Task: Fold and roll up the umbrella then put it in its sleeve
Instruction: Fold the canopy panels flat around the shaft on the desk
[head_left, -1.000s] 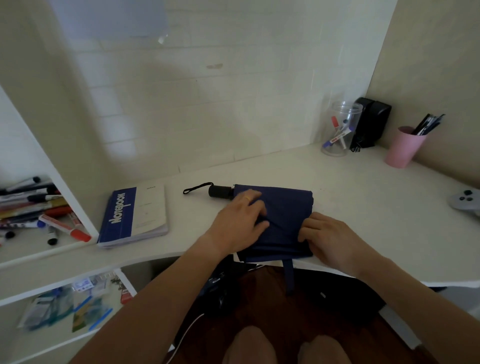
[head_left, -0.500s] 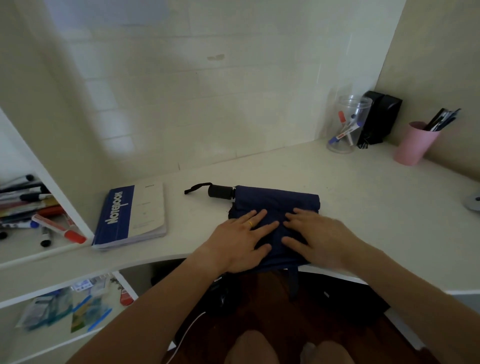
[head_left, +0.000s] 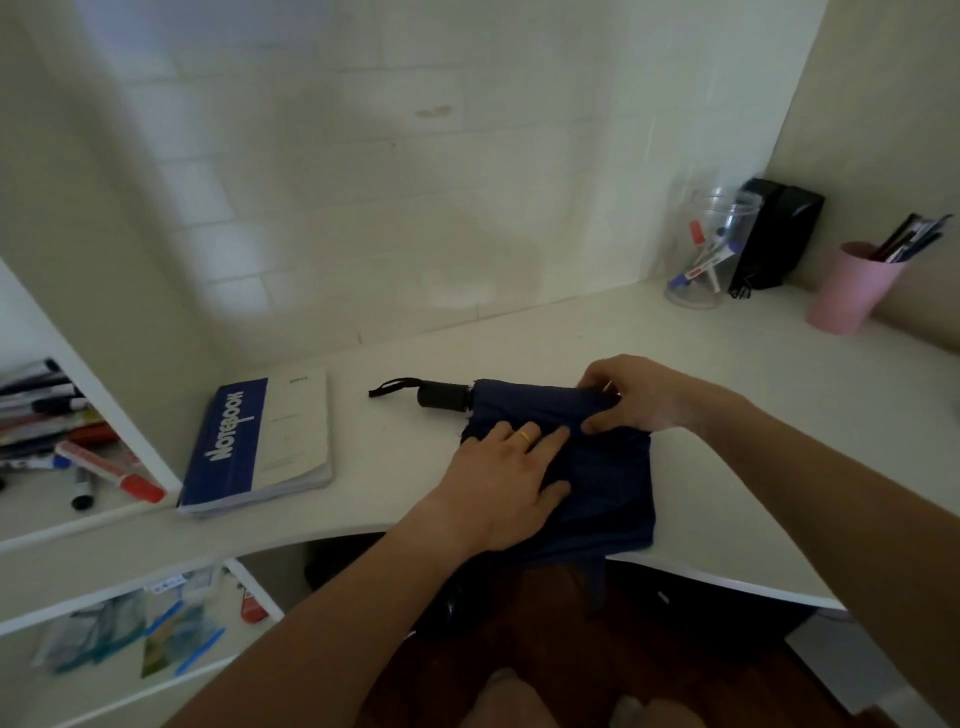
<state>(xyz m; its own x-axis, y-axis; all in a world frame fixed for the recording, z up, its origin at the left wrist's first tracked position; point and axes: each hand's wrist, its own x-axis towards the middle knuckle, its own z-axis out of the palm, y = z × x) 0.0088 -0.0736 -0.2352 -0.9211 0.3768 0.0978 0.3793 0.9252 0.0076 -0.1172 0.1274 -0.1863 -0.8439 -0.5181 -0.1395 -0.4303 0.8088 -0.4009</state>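
A navy blue umbrella (head_left: 602, 478) lies collapsed on the white desk (head_left: 519, 343), its flattened cloth reaching the desk's front edge. Its black handle (head_left: 444, 396) with a wrist strap points left. My left hand (head_left: 506, 480) lies flat on the cloth's left side, fingers spread, pressing it down. My right hand (head_left: 636, 395) pinches the far right end of the cloth near the umbrella's tip. A strap of the cloth hangs over the desk edge. No sleeve is in sight.
A blue and white notebook (head_left: 260, 441) lies left of the umbrella. At the back right stand a clear jar of markers (head_left: 701, 254), a black box (head_left: 774, 234) and a pink pen cup (head_left: 852, 286). Shelves with markers (head_left: 67, 431) are on the left.
My right hand has left the flat cloth and moved up to the far right end, where it now pinches the fabric. My left hand stays pressed on the cloth.
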